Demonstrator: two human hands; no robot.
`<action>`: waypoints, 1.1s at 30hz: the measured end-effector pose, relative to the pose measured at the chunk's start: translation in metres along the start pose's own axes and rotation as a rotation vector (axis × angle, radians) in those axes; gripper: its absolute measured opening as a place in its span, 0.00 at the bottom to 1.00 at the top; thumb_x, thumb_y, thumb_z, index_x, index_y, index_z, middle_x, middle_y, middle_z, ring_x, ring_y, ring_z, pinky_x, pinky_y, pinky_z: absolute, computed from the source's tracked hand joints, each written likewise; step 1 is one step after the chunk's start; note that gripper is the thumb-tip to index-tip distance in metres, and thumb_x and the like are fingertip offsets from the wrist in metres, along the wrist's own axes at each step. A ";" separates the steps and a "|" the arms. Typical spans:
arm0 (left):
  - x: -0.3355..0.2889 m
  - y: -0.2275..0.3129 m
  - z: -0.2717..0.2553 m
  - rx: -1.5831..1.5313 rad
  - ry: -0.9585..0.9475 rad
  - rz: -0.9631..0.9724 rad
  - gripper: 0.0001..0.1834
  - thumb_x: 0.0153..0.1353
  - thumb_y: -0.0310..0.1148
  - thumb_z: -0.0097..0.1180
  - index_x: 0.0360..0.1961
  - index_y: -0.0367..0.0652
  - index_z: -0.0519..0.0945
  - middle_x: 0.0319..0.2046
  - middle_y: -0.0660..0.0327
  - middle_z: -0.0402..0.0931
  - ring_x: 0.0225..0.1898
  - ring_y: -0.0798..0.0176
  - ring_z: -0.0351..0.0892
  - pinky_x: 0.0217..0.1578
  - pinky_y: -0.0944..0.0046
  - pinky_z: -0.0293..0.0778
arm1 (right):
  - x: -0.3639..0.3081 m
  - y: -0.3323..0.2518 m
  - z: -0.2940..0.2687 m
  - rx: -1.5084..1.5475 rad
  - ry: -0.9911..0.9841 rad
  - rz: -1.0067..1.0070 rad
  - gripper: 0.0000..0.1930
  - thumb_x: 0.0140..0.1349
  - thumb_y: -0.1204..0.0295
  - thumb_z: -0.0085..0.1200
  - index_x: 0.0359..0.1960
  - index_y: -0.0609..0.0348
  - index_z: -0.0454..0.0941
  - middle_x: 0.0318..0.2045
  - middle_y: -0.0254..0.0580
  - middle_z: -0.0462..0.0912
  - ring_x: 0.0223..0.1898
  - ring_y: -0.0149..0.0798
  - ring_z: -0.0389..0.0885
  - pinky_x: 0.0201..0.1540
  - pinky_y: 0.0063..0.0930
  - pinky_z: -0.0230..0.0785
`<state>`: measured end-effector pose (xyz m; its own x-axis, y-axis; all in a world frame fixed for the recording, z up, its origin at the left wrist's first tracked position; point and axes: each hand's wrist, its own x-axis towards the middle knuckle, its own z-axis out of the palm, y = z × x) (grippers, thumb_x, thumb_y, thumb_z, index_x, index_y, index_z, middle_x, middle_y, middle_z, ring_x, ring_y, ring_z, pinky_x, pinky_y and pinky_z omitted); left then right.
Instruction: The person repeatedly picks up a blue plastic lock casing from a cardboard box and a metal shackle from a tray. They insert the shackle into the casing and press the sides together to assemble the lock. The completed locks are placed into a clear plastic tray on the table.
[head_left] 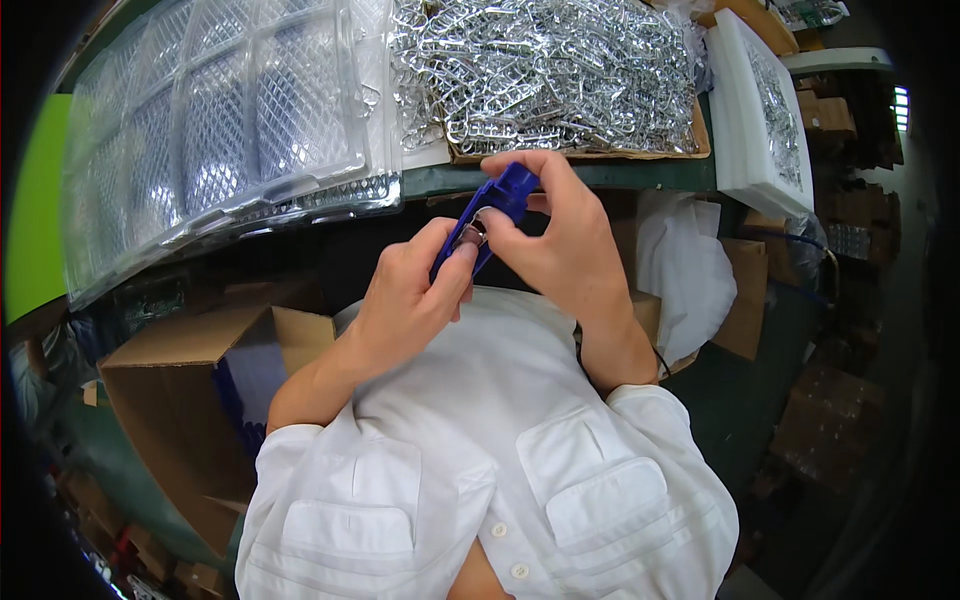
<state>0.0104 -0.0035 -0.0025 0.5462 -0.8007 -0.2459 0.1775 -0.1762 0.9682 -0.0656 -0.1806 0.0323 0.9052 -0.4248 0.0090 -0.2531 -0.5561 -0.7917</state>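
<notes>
A long blue plastic part [513, 190] is held tilted in front of my chest, its far end pointing up and to the right. My left hand [398, 302] is closed on its near end, with thumb and fingers pinching the sides. My right hand [562, 248] grips the far end, fingers behind it. Between my two thumbs a small shiny metal piece [472, 236] sits against the blue part. The thumbs partly cover it, so its full shape is hidden.
Beyond my hands, a shallow carton [690, 140] holds a heap of metal hooks or clips. Clear plastic trays [215, 110] are stacked at left; a white foam box [745, 110] stands at right. An open cardboard box [175, 400] with blue parts is by my left elbow, white foam sheeting [685, 265] by my right.
</notes>
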 end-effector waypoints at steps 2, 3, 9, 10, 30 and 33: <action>0.002 -0.006 0.002 0.008 0.027 -0.008 0.12 0.78 0.33 0.51 0.44 0.34 0.81 0.21 0.63 0.79 0.20 0.74 0.78 0.22 0.70 0.73 | 0.000 0.005 0.000 0.210 -0.042 0.091 0.18 0.60 0.81 0.65 0.51 0.63 0.75 0.45 0.42 0.87 0.46 0.33 0.87 0.51 0.28 0.81; 0.003 -0.009 0.003 0.011 0.041 -0.013 0.14 0.80 0.34 0.51 0.42 0.35 0.82 0.21 0.64 0.79 0.20 0.75 0.77 0.22 0.72 0.73 | 0.000 0.007 0.000 0.315 -0.062 0.137 0.17 0.61 0.81 0.65 0.50 0.64 0.75 0.44 0.41 0.87 0.45 0.30 0.87 0.51 0.27 0.81; 0.002 -0.008 0.005 0.049 0.071 -0.056 0.13 0.75 0.34 0.55 0.36 0.34 0.81 0.19 0.62 0.80 0.20 0.71 0.80 0.22 0.68 0.76 | -0.003 0.017 0.009 0.149 0.008 0.059 0.17 0.58 0.78 0.67 0.47 0.65 0.75 0.35 0.43 0.86 0.36 0.33 0.85 0.41 0.31 0.80; 0.003 -0.008 0.004 0.055 0.063 -0.074 0.13 0.75 0.34 0.55 0.36 0.34 0.81 0.19 0.62 0.79 0.19 0.71 0.80 0.22 0.68 0.75 | -0.002 0.019 0.012 0.094 0.037 0.021 0.18 0.57 0.76 0.66 0.47 0.65 0.74 0.33 0.47 0.85 0.34 0.41 0.87 0.39 0.35 0.80; -0.031 0.029 -0.032 0.516 0.150 0.606 0.35 0.47 0.23 0.79 0.60 0.36 0.82 0.48 0.50 0.82 0.44 0.50 0.82 0.42 0.57 0.79 | -0.017 0.008 -0.056 0.399 -0.272 -0.321 0.36 0.51 0.84 0.72 0.65 0.66 0.75 0.63 0.52 0.81 0.60 0.45 0.85 0.62 0.35 0.77; -0.030 0.027 -0.033 0.519 0.177 0.607 0.34 0.47 0.23 0.79 0.59 0.36 0.83 0.47 0.50 0.82 0.44 0.50 0.83 0.42 0.57 0.79 | -0.014 0.008 -0.055 0.312 -0.237 -0.365 0.34 0.50 0.84 0.74 0.63 0.66 0.77 0.59 0.52 0.84 0.59 0.48 0.85 0.61 0.36 0.78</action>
<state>0.0255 0.0349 0.0298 0.5541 -0.7473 0.3667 -0.5688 -0.0183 0.8223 -0.0992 -0.2184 0.0591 0.9767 -0.0506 0.2086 0.1739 -0.3837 -0.9070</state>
